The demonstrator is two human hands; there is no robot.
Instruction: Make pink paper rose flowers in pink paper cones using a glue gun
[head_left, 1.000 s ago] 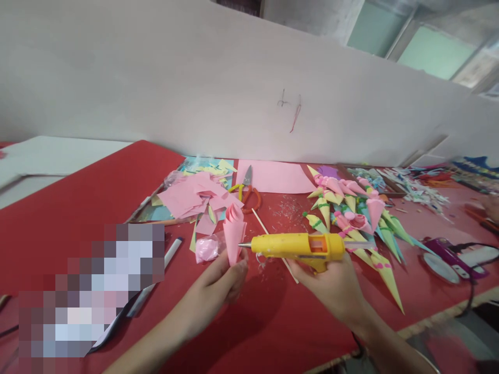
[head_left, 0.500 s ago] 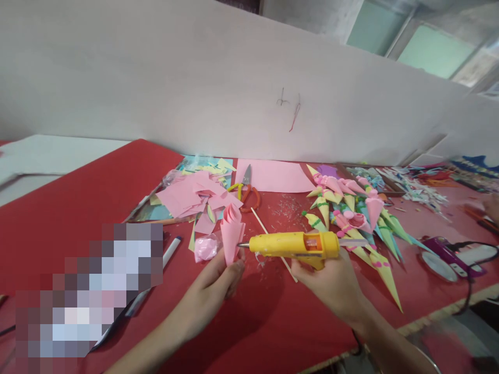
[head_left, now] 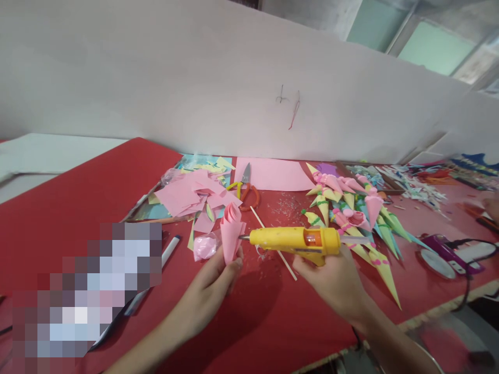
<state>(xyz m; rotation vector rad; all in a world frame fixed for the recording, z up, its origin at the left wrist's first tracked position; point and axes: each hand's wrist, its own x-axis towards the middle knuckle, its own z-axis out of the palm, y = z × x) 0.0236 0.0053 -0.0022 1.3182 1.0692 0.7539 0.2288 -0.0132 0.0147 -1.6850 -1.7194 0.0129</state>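
Observation:
A pink rolled paper cone [head_left: 231, 234] stands upright in my left hand [head_left: 218, 278], pinched near its pointed lower end. My right hand [head_left: 331, 283] is wrapped around the handle of a yellow hot glue gun [head_left: 284, 239], with a glue stick [head_left: 356, 240] showing at its rear. The gun's nozzle points left, at the right side of the cone; whether it touches the paper I cannot tell. Just left of the cone lies a small clear bag with pink contents [head_left: 205, 246]. A thin pale stick [head_left: 286, 265] lies on the table beneath the gun.
Pink paper pieces [head_left: 181, 192] are heaped at the back left, beside scissors with orange and yellow handles [head_left: 249, 195]. Several finished paper cones [head_left: 372, 208] lie piled on the right. A purple power strip [head_left: 448, 252] with cords and a marker [head_left: 169, 250] are on the red table [head_left: 241, 332].
Very little differs. The glue gun's nozzle is slightly higher and a touch further right along the cone's side; both hands keep their holds.

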